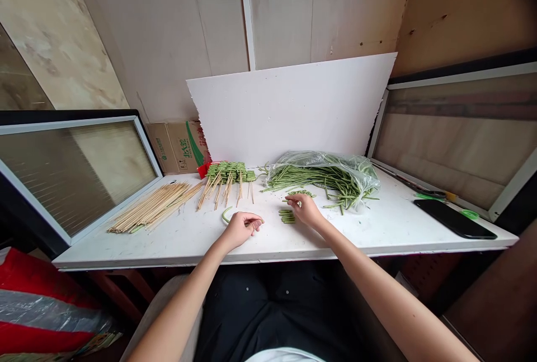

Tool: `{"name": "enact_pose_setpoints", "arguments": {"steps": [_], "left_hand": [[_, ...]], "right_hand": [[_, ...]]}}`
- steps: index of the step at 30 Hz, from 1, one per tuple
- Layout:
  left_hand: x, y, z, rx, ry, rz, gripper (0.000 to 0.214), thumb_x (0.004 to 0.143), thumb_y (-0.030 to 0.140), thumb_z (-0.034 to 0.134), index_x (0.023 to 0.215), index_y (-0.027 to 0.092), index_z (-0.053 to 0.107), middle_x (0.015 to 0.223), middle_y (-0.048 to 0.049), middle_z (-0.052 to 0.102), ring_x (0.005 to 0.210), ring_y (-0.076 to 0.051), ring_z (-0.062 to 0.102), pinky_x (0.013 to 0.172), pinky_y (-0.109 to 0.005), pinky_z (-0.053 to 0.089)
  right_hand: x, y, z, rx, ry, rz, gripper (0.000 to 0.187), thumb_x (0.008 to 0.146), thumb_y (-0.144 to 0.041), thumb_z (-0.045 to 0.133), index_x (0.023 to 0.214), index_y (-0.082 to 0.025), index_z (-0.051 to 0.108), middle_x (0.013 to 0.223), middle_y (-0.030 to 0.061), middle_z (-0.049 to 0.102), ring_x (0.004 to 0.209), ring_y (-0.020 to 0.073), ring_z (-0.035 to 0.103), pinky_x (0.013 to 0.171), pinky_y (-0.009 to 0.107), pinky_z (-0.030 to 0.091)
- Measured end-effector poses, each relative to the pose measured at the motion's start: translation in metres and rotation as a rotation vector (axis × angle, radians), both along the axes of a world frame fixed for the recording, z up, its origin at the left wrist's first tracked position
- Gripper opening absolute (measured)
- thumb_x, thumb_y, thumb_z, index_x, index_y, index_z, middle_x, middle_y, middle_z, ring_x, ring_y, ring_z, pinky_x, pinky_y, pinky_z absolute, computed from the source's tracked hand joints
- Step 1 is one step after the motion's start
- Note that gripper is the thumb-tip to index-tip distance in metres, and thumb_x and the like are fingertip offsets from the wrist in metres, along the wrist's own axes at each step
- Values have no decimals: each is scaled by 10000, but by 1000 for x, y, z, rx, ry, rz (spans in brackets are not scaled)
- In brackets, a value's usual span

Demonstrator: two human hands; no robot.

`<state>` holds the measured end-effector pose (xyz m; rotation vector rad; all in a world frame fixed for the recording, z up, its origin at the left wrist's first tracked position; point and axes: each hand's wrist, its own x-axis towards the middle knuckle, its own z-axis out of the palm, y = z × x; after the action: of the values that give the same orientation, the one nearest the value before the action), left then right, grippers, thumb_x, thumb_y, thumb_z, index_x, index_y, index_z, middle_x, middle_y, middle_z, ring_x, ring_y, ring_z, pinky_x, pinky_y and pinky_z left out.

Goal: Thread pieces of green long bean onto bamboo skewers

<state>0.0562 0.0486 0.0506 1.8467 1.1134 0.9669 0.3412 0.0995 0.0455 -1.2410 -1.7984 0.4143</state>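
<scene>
My left hand (242, 227) rests on the white table (377, 233) with its fingers curled in; a thin green piece seems to lie under the fingertips. My right hand (305, 208) lies farther right, fingers bent down onto cut green bean pieces (287, 216) stacked side by side. Behind it, more cut bean bits (300, 192) lie loose. A curved bean scrap (225, 215) sits left of my left hand. Long green beans spill from a clear plastic bag (331, 174) at the back.
Bare bamboo skewers (153, 207) fan out on the left, with skewers loaded with bean pieces (226, 174) beside them. A black phone (454, 219) and scissors (428, 191) lie at the right. A cardboard box (178, 146) and white board (293, 107) stand behind.
</scene>
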Motion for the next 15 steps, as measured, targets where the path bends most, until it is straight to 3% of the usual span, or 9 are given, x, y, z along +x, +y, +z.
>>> {"name": "enact_pose_setpoints", "arguments": {"steps": [4, 9, 12, 15], "left_hand": [[3, -2, -2, -19, 12, 0, 402, 867, 497, 737, 974, 117, 813, 781, -88, 752, 567, -133, 606, 618, -286, 527], [2, 1, -5, 24, 11, -2, 401, 905, 479, 695, 1030, 116, 813, 860, -102, 754, 613, -139, 611, 631, -294, 530], [-1, 3, -7, 141, 29, -14, 374, 972, 409, 607, 1119, 136, 815, 991, -111, 731, 673, -128, 628, 695, -299, 548], [0, 4, -5, 190, 20, -24, 350, 993, 363, 582, 1162, 155, 806, 1063, -116, 709, 730, -129, 660, 746, -305, 569]], "right_hand": [[1, 4, -15, 26, -192, -123, 215, 922, -198, 653, 1034, -189, 836, 1064, 139, 801, 1158, 332, 637, 972, 426, 510], [3, 9, -29, 108, -299, -101, 304, 886, -47, 583, 912, -208, 839, 1008, 122, 791, 1096, 316, 601, 986, 455, 468], [3, 8, -25, 121, -280, -96, 365, 860, 1, 557, 988, -198, 835, 1073, 133, 778, 1106, 326, 583, 957, 464, 471], [-5, -4, -8, 135, -199, -51, 342, 915, -49, 560, 1083, -205, 814, 1113, 129, 764, 1135, 330, 573, 960, 477, 474]]}}
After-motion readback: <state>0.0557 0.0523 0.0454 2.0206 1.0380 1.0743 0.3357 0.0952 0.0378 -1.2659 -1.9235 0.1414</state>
